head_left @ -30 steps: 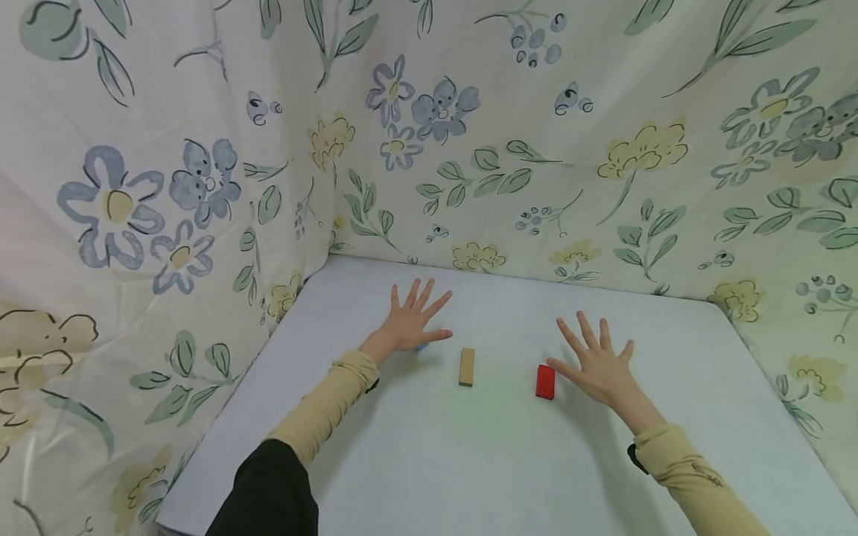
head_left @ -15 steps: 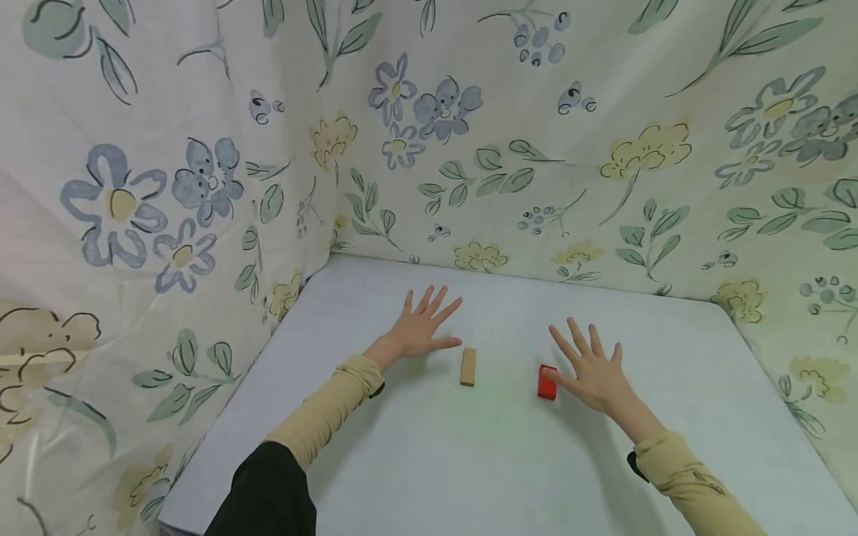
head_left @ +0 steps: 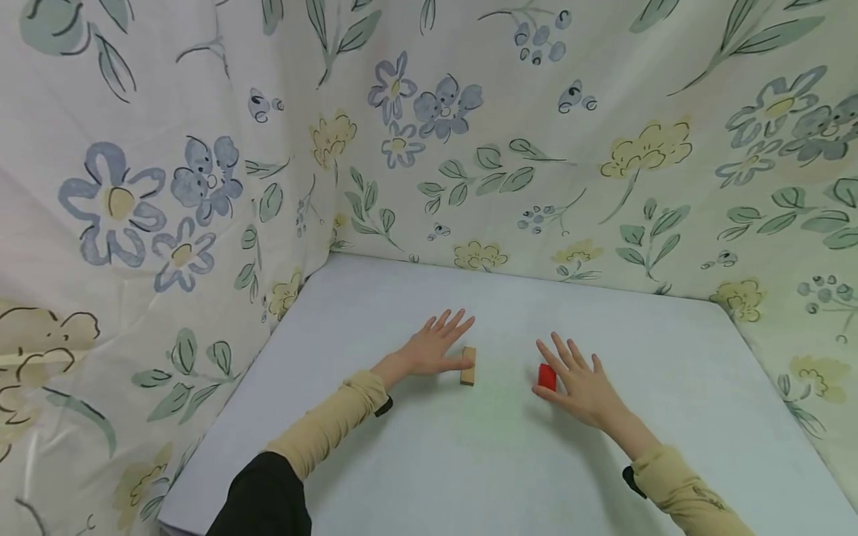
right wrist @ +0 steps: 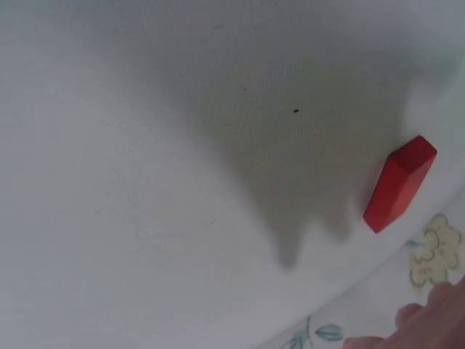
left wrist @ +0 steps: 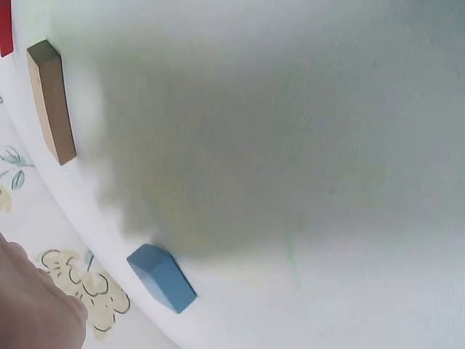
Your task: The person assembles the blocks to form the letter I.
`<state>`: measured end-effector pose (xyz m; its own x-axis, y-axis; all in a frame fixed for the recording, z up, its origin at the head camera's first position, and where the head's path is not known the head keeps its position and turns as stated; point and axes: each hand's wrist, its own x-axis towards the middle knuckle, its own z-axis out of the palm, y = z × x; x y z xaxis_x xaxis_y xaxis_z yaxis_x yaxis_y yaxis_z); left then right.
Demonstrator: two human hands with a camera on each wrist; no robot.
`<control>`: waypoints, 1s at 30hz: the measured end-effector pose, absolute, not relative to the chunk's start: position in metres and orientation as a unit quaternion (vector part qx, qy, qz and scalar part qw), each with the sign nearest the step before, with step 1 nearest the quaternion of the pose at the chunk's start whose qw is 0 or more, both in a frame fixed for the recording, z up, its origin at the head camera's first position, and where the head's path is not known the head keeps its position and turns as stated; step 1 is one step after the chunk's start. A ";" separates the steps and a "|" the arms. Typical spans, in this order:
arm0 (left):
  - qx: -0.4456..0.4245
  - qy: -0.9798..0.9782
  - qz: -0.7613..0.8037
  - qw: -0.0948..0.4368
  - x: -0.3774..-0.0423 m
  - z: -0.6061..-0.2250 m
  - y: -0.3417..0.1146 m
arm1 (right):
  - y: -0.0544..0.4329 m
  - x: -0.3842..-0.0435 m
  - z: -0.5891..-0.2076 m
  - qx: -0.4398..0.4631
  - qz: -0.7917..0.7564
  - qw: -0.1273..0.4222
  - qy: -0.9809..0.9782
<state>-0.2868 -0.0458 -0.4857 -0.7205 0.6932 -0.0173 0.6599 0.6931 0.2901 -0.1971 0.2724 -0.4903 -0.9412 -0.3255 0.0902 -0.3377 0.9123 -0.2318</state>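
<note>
In the head view my left hand (head_left: pixel 429 352) is spread above the table, its thumb overlapping a plain wooden block (head_left: pixel 468 376). A blue block (left wrist: pixel 163 279) shows in the left wrist view, hidden under the left hand in the head view. My right hand (head_left: pixel 582 388) is also spread, fingers straight, with its thumb and index finger on either side of a red block (head_left: pixel 547 378) in this view. The right wrist view has the red block (right wrist: pixel 399 185) lying on the white surface, the hand's shadow beside it. Neither hand holds anything.
The blocks lie on a white table (head_left: pixel 429 476). A floral curtain (head_left: pixel 509 126) hangs along its back edge and both sides. The table's left edge runs down toward the front left corner.
Both hands have come nearer the front of the table and toward each other. The left thumb now overlaps the wooden block; the right hand has shifted left around the red block. The blocks stay put.
</note>
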 end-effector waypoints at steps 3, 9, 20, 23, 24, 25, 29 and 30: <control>0.371 0.909 0.165 0.090 -0.281 -0.491 -0.043 | 0.272 -0.194 -0.494 0.171 0.137 0.017 -0.976; 0.361 0.887 0.249 0.147 -0.272 -0.499 -0.040 | 0.270 -0.191 -0.498 0.170 0.165 -0.006 -0.972; 0.321 0.872 0.314 0.196 -0.266 -0.513 -0.041 | 0.267 -0.187 -0.504 0.165 0.211 -0.023 -0.963; 0.324 0.871 0.311 0.197 -0.266 -0.514 -0.041 | 0.268 -0.186 -0.507 0.154 0.228 -0.033 -0.961; 0.326 0.871 0.310 0.196 -0.266 -0.514 -0.041 | 0.268 -0.186 -0.508 0.149 0.234 -0.038 -0.960; 0.329 0.872 0.307 0.193 -0.267 -0.514 -0.041 | 0.269 -0.186 -0.509 0.143 0.244 -0.045 -0.958; 0.339 0.875 0.298 0.177 -0.269 -0.516 -0.040 | 0.272 -0.187 -0.511 0.122 0.288 -0.069 -0.947; 0.340 0.875 0.298 0.174 -0.270 -0.517 -0.039 | 0.273 -0.187 -0.512 0.115 0.302 -0.074 -0.943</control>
<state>-0.2700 -0.0393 -0.5167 -0.7078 0.6990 -0.1024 0.4915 0.5913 0.6393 -0.1866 0.2726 -0.5120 -0.9625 -0.2621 -0.0697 -0.1729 0.7912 -0.5866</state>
